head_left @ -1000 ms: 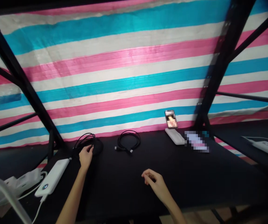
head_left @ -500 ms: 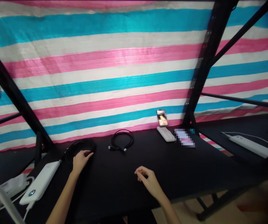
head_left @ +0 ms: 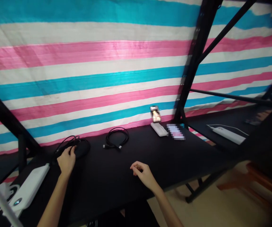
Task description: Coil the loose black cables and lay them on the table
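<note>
At the left of the black table, my left hand (head_left: 66, 160) is closed on a coiled black cable (head_left: 83, 148), its fingertips pinching the near left part of the coil. Some loops stand slightly raised behind the fingers. My right hand (head_left: 143, 172) rests by the middle of the table, fingers curled together, with nothing visible in them. A second black cable (head_left: 117, 138) lies coiled farther back between the hands, both plugs showing. Beside my left forearm lies a white power bank (head_left: 30, 186) with a small round display.
A phone (head_left: 155, 114) stands upright behind a white block (head_left: 159, 129), with a blurred flat item (head_left: 175, 131) beside it. Black frame posts (head_left: 192, 60) flank the table. Another white power bank (head_left: 229, 134) and a person's hand (head_left: 265, 115) are at the neighbouring table, right.
My left hand has shifted from the coil's right side to its left part, and its fingers have closed on the cable. The right hand stays curled in place. The view has turned right.
</note>
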